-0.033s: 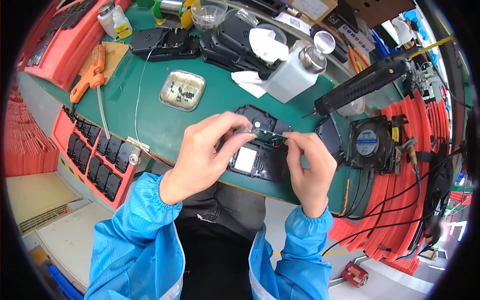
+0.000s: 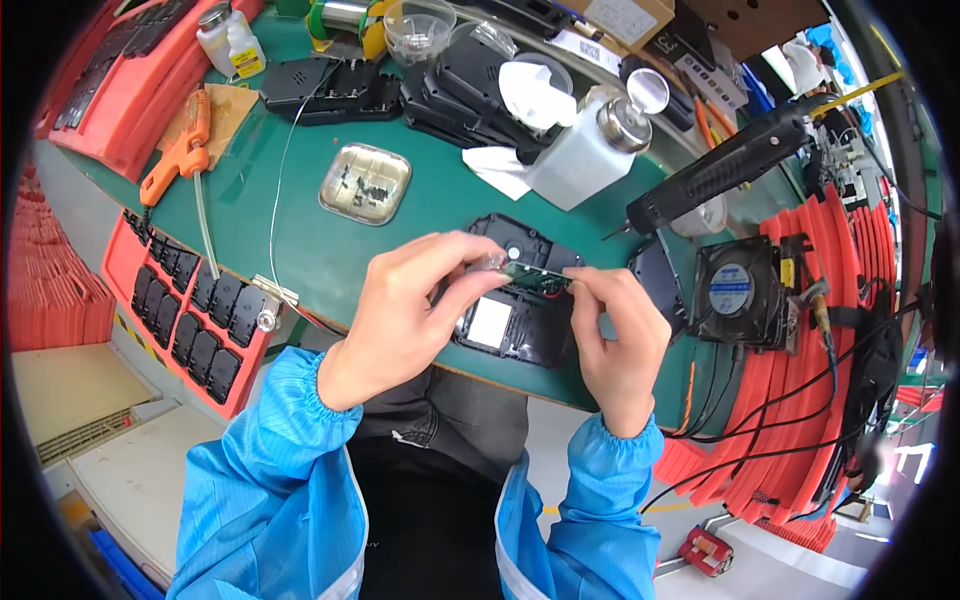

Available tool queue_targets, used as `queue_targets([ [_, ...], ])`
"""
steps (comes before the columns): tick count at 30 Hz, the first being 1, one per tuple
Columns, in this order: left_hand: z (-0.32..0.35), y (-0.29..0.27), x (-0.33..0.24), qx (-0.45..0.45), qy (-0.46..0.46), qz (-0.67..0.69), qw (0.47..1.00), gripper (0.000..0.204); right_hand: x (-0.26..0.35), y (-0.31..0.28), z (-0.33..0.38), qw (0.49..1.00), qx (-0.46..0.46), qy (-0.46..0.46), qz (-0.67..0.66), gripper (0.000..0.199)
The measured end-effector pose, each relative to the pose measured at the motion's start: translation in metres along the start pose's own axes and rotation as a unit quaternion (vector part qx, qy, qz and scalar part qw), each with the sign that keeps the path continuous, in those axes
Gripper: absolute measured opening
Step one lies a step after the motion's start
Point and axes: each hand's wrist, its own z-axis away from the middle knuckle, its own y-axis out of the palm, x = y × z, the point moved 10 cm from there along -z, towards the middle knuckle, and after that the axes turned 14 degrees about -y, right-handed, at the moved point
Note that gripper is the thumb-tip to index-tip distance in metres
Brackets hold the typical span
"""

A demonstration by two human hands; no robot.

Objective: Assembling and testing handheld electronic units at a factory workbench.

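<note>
Between my two hands I hold a small green circuit board (image 2: 532,277) by its ends, tilted above an opened black plastic housing (image 2: 545,335). My left hand (image 2: 415,300) pinches the board's left end between thumb and fingers. Its right end is gripped by the thumb and fingertips of my right hand (image 2: 622,335). A short red wire shows just under the board. The housing lies on the green bench mat, with a white rectangular label (image 2: 490,322) on its near half and a round white spot on its far half. My fingers hide part of the housing.
A metal dish (image 2: 365,184) of small dark parts sits beyond my left hand. At far left lies an orange glue gun (image 2: 190,150). A white pump bottle (image 2: 585,155), black electric screwdriver (image 2: 725,175) and small fan (image 2: 738,290) stand right. Black housings (image 2: 465,90) are stacked at the back.
</note>
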Motion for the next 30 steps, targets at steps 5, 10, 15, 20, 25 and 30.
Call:
queue_targets([
  [5,0.0,-0.005,-0.003,-0.014,0.035,0.015,0.999,0.017,0.008,-0.001,-0.023,0.998,0.052,-0.033,-0.003,0.016],
  [10,0.002,-0.006,-0.009,-0.008,0.047,0.002,0.999,0.016,0.022,-0.016,-0.074,0.999,-0.007,-0.015,0.043,0.01],
  [15,0.002,-0.005,-0.009,-0.004,0.042,0.004,0.999,0.015,0.039,0.022,-0.128,0.983,-0.048,-0.122,0.13,0.007],
  [20,0.002,-0.005,-0.005,-0.009,0.046,0.003,0.999,0.015,0.044,0.05,-0.147,0.907,-0.002,-0.133,0.399,0.014],
  [25,0.003,-0.006,-0.003,-0.015,0.066,0.006,0.998,0.016,0.037,0.024,-0.141,0.956,-0.053,-0.108,0.267,0.02],
  [30,0.002,-0.006,-0.007,-0.011,0.072,0.004,0.997,0.015,0.011,-0.019,-0.11,0.963,-0.159,0.06,-0.208,0.018],
])
